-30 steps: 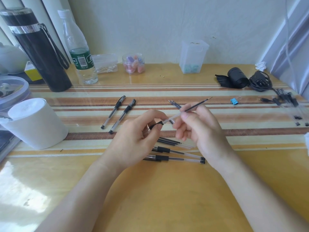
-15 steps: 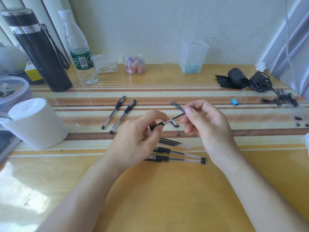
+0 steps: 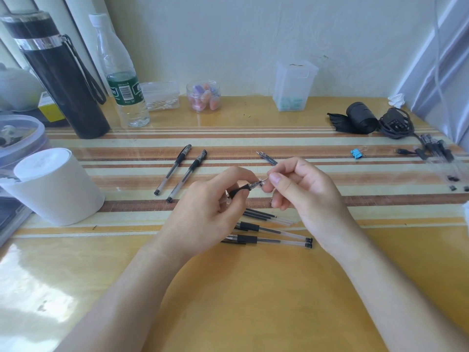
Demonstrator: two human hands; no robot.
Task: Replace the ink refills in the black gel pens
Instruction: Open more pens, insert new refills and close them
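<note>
Above a striped desk (image 3: 253, 288), the left hand (image 3: 203, 214) grips a gel pen barrel (image 3: 243, 189) by its black sleeve, steadying it level with one end facing the right hand (image 3: 304, 194); the right thumb and forefinger pinch the refill (image 3: 264, 181) to steer it down the tube; only a short stub seems to remain outside, though fingers hide much. A second ago the refill jutted far out rightward; now it sits nearly home; waiting pens (image 3: 271, 240) lie just below the hands.

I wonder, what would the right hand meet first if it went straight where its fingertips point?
Probably the barrel in the left hand: the right hand, pinching the refill, points at its open end.
</note>
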